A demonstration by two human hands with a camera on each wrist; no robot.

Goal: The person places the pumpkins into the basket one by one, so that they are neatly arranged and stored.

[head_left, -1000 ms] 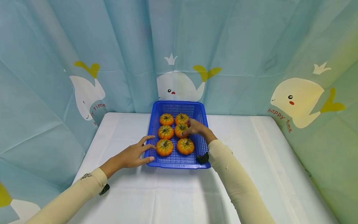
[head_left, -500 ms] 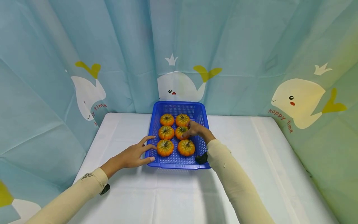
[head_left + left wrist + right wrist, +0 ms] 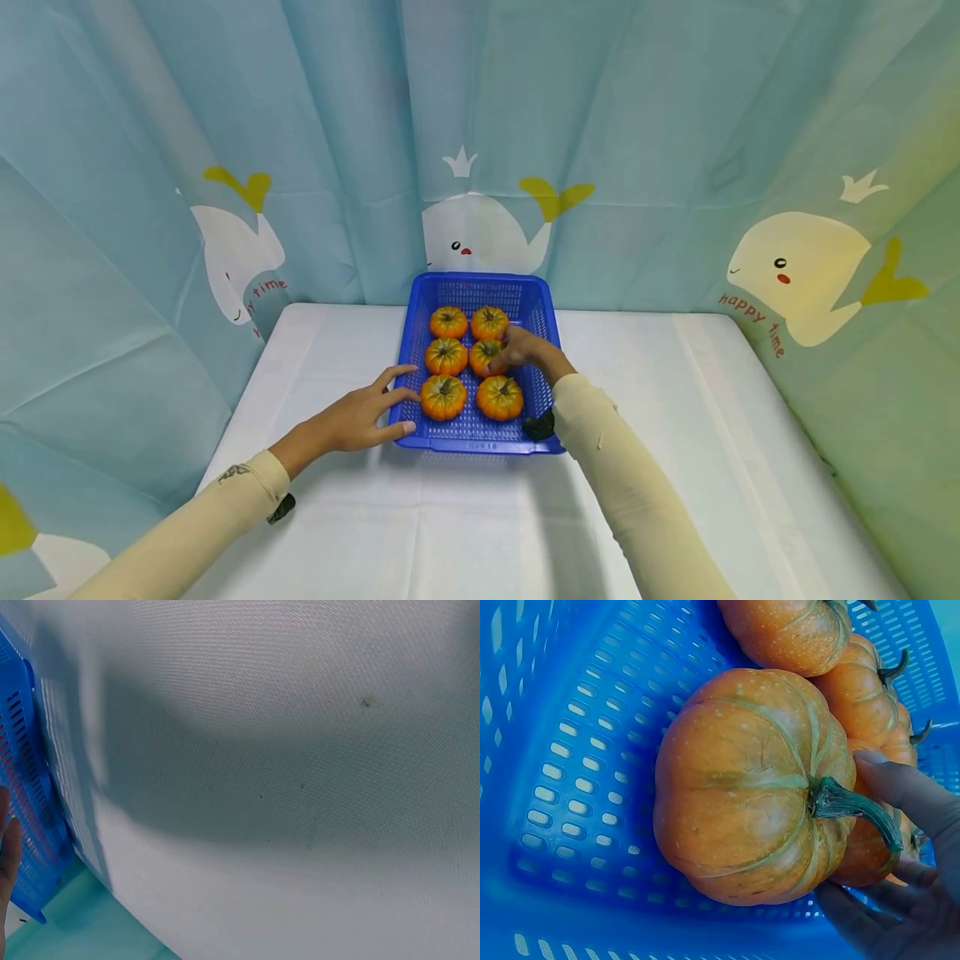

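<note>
A blue plastic basket point(image 3: 480, 447) holds several small orange pumpkins in two columns. My right hand point(image 3: 522, 347) reaches over its right side and grips the middle pumpkin of the right column point(image 3: 481, 358), thumb on one side and fingers on the other. In the right wrist view, the front right pumpkin point(image 3: 742, 787), with its curved green stem, partly hides the gripped pumpkin point(image 3: 864, 859). My left hand point(image 3: 360, 418) lies at the basket's left rim with fingers spread, its fingertips over the edge beside the front left pumpkin point(image 3: 443, 397). Whether they touch the rim, I cannot tell.
The basket stands on a white-covered table point(image 3: 480, 533), near its back edge. Behind and at both sides hangs a light blue curtain point(image 3: 637, 125) printed with whales. A dark wrist camera point(image 3: 538, 427) on the right arm hangs over the basket's front right corner.
The right hand has brought the middle right pumpkin slightly down and nearer to me, in line with its left neighbour; over the last half second it barely moves. The left hand stays in place.
</note>
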